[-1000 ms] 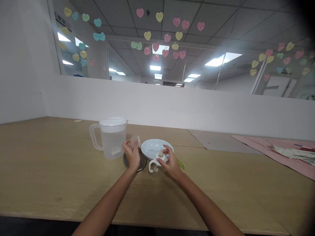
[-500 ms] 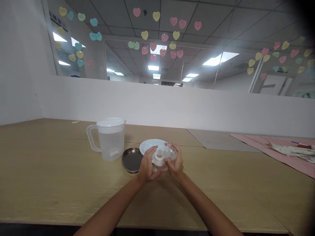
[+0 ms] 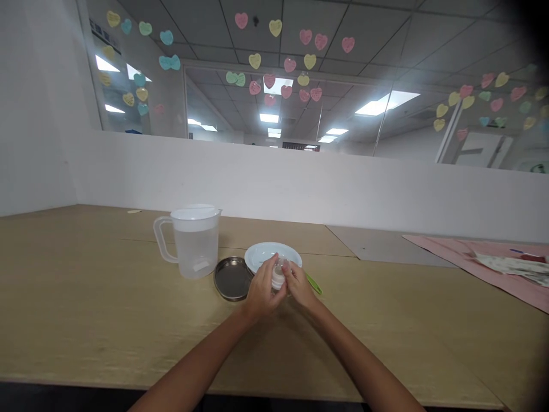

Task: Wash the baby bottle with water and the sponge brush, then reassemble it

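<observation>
A baby bottle (image 3: 278, 282) with a white collar stands between my hands, its lower part largely hidden by fingers. My left hand (image 3: 262, 290) is wrapped round the bottle from the left. Over the teat sits a clear domed cap (image 3: 280, 266), gripped by the fingers of my right hand (image 3: 299, 286). Whether the cap is fully seated I cannot tell. Just behind my hands lies a white plate (image 3: 261, 252), and a round metal tray (image 3: 231, 279) is to the left of my left hand.
A translucent lidded pitcher (image 3: 197, 246) holding liquid stands at the left on the wooden table (image 3: 128, 320). A green handle (image 3: 314, 284) pokes out right of my right hand. Pink cloth (image 3: 454, 257) with items on it lies at far right, beside a grey sheet (image 3: 377, 245).
My right hand has brought the clear cap left and down over the teat. The green handle now shows more. The left hand still holds the bottle.
</observation>
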The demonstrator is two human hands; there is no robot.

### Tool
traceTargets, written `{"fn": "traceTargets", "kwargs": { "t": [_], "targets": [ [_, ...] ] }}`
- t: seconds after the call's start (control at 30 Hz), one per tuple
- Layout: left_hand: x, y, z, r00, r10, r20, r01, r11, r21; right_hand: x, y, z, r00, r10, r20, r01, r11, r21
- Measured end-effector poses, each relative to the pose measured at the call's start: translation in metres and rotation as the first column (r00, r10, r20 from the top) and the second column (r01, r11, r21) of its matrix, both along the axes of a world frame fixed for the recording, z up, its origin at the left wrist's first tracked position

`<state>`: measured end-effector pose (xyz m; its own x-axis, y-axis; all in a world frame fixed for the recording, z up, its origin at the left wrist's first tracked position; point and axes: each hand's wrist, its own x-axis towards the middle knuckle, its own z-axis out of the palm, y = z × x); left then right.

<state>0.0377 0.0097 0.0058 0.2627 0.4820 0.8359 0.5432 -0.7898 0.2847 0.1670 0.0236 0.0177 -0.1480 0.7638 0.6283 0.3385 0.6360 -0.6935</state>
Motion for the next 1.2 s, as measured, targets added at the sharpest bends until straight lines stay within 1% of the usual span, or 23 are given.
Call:
{"fn": "traceTargets", "kwargs": {
  "t": [0.2,0.37,0.5,0.63,0.77,0.9,1.0,1.1,1.2],
  "targets": [
    [0.0012,0.0018,0.0011,0.996,0.025,0.085,-0.023,0.999,-0.024,0.0010,0.0049,-0.0019,1.000,0.006,-0.012,-0.007,0.999,-0.047],
    [0.0029,0.0056,-0.0009,0.993,0.035,0.114,-0.029,0.998,-0.060,0.0017,0.0065,-0.0018,0.999,0.007,-0.043,-0.010,0.998,-0.065],
    [0.0044,0.0078,-0.0024,0.987,0.075,0.142,-0.069,0.997,-0.045,0.0003,0.0073,-0.0006,0.997,0.033,-0.076,-0.041,0.995,-0.094],
    [0.0045,0.0076,-0.0019,0.985,0.103,0.136,-0.100,0.995,-0.022,-0.0006,0.0068,0.0006,0.996,0.043,-0.083,-0.051,0.995,-0.090],
    [0.0045,0.0070,-0.0018,0.986,0.087,0.139,-0.083,0.996,-0.035,0.0001,0.0075,-0.0015,0.998,0.021,-0.066,-0.025,0.997,-0.069],
    [0.0039,0.0077,-0.0025,0.988,0.064,0.143,-0.062,0.998,-0.015,0.0009,0.0087,-0.0039,0.998,0.024,-0.059,-0.029,0.996,-0.088],
    [0.0024,0.0081,-0.0017,0.987,0.028,0.158,-0.028,1.000,-0.004,0.0004,0.0074,-0.0022,0.997,0.053,-0.062,-0.059,0.993,-0.107],
    [0.0011,0.0069,0.0000,0.985,-0.012,0.172,0.016,1.000,-0.022,-0.0009,0.0036,0.0008,0.992,0.102,-0.075,-0.110,0.988,-0.110],
    [-0.0002,0.0045,0.0008,0.986,-0.027,0.165,0.032,0.999,-0.026,-0.0016,-0.0003,0.0000,0.990,0.121,-0.076,-0.129,0.986,-0.102]
  ]
}}
